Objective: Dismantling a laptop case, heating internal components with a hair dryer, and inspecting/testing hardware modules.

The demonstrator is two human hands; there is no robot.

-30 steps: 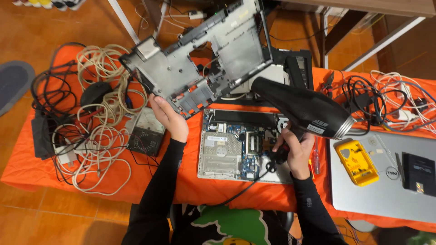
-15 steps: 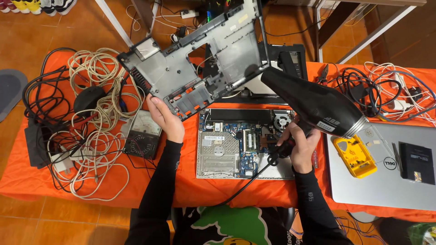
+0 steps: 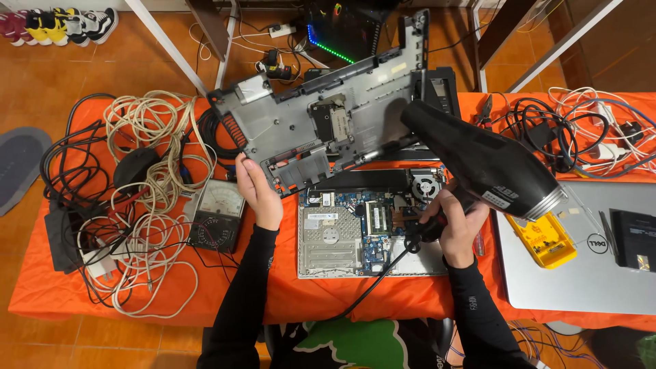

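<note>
Left hand (image 3: 258,191) is clamped on the lower-left edge of the grey plastic laptop bottom cover (image 3: 328,126). The cover is lifted and tilted, inner side facing the camera, and stretches up and to the right from that grip.

Right hand (image 3: 456,222) is wrapped tight around the handle of the black hair dryer (image 3: 482,160). The dryer body runs from above the fist out to the right, its silver-ringed end pointing down-right. Its black power cord (image 3: 372,283) drops from under the fist, down-left over the table edge.

Between the two hands, just below the raised cover, lies the opened laptop chassis with exposed blue circuit board (image 3: 369,229), flat on the orange tablecloth (image 3: 307,297). A small round cooling fan (image 3: 425,186) sits just up-left of the right fist.

Just left of the left hand: black analogue multimeter with white dial (image 3: 217,215). Further left: tangle of beige and black cables (image 3: 130,184).

Right of the dryer hand: yellow plastic tool (image 3: 544,239), touching the closed silver laptop (image 3: 581,266). A flat black rectangular device (image 3: 632,232) rests on that lid. Up-right of the dryer: another heap of black and white cables (image 3: 567,130).

Floor is orange tile; shoes (image 3: 58,24) sit at the top left, well apart from both grips.
</note>
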